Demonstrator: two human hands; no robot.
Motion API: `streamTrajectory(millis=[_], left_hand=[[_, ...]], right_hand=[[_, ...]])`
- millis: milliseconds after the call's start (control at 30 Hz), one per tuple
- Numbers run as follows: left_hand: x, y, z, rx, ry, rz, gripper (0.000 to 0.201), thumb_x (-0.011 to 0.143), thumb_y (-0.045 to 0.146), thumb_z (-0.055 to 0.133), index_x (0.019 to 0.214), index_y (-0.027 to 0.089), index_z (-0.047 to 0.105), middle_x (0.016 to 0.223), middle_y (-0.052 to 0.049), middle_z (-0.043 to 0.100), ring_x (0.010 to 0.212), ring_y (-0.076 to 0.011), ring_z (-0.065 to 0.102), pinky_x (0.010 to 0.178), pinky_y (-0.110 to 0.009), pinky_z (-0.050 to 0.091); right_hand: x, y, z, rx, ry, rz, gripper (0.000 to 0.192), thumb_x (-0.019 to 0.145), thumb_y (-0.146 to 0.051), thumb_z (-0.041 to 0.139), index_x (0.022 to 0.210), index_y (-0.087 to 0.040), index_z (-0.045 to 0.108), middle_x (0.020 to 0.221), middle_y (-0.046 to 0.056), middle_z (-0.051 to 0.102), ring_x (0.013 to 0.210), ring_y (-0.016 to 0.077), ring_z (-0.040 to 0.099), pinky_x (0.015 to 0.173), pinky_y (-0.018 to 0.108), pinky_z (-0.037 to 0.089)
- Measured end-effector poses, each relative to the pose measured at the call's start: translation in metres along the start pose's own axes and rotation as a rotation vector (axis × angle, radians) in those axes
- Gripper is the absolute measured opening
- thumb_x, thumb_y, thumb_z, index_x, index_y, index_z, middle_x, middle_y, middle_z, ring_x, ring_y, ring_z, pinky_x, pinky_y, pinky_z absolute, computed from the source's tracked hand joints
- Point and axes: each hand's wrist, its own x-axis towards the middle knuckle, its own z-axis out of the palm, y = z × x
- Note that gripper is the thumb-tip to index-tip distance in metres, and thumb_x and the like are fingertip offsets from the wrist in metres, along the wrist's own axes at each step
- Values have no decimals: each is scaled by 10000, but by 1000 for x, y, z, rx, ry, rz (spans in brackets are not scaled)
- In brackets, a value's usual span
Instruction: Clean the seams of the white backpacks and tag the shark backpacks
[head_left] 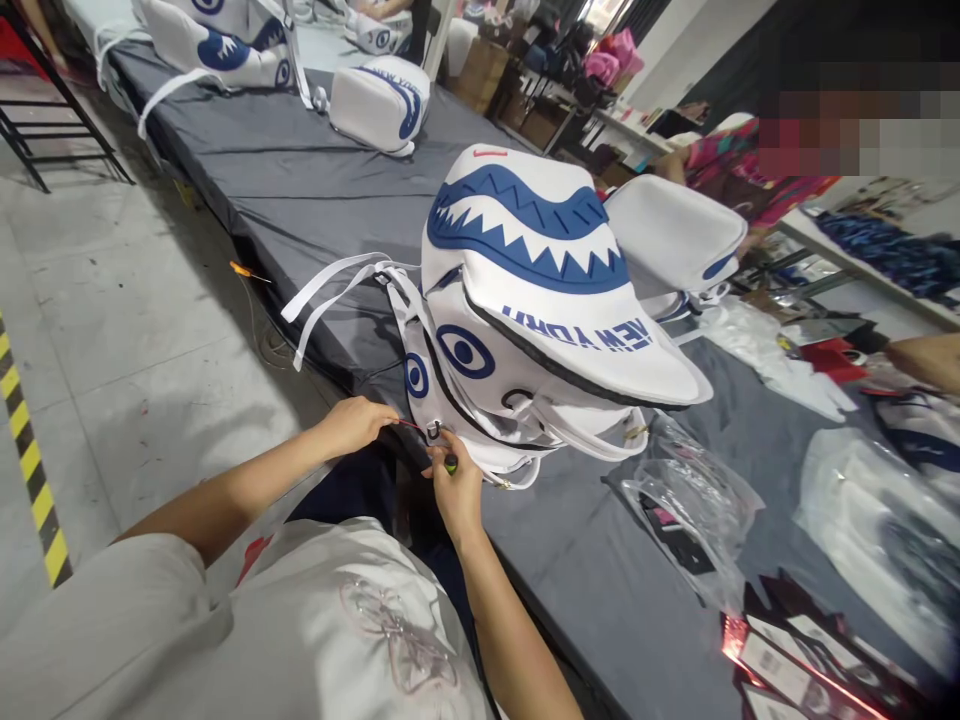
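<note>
A white backpack (525, 215) with a blue toothed-mouth print, blue eyes and "NEW YORK" lettering rests at the table's near edge, its front flap hanging open. My left hand (356, 425) pinches the end of a thin red string (409, 424), which stretches toward a small dark ring (434, 431) on the bag's side. My right hand (459, 487) is closed beside that ring, fingertips against the bag. Out of its grip shows the yellow-green and black end of a small tool handle (451, 463); the rest is hidden. White straps (337, 275) trail off the bag's left.
Other white backpacks (379, 105) stand farther along the dark-covered table (262, 190). Clear plastic bags (690, 500) and hang tags (787, 660) lie to the right. A co-worker in a patterned top (724, 165) is across the table. An orange-handled tool (241, 269) lies at the left edge.
</note>
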Motion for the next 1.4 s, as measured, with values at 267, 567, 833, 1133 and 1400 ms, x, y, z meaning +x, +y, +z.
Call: streamTrajectory(millis=[267,567,833,1133,1400], left_hand=[[24,22,22,-87,-51,49,286,925,226,480,1000,276,751,806,-8,746,796,-177,683,730,-236,432],[8,4,-10,-343,-331,190,558,738,220,754,1269,244,584,931,34,732,816,-119,667,721,-185,449],[3,-5,42,-729,248,81,194,886,275,589,1052,177,574,877,-22,715,796,-141,675,734,-242,511],[-1,14,50,-454,598,275,91,865,306,685,862,244,751,1051,-44,733,1071,-219,602,1002,-420,422],[5,24,46,-371,446,493,141,960,231,566,970,183,697,932,-24,757,853,-109,695,791,-214,533]], right_hand=[[8,-3,1,-36,43,14,314,872,-428,517,1019,-197,672,829,59,758,555,224,692,616,350,539],[-4,-22,-21,46,255,-40,261,901,-459,561,918,-213,648,781,52,746,740,242,716,775,355,510],[5,-32,-10,387,221,-128,223,896,-420,633,881,-199,605,1001,64,743,607,146,666,696,307,525],[12,-31,-18,326,-74,-160,253,858,-435,666,916,-189,665,670,-11,667,469,116,568,495,251,465],[8,-25,-28,313,-256,-99,233,835,-417,665,868,-191,712,745,21,698,574,129,608,586,264,494]])
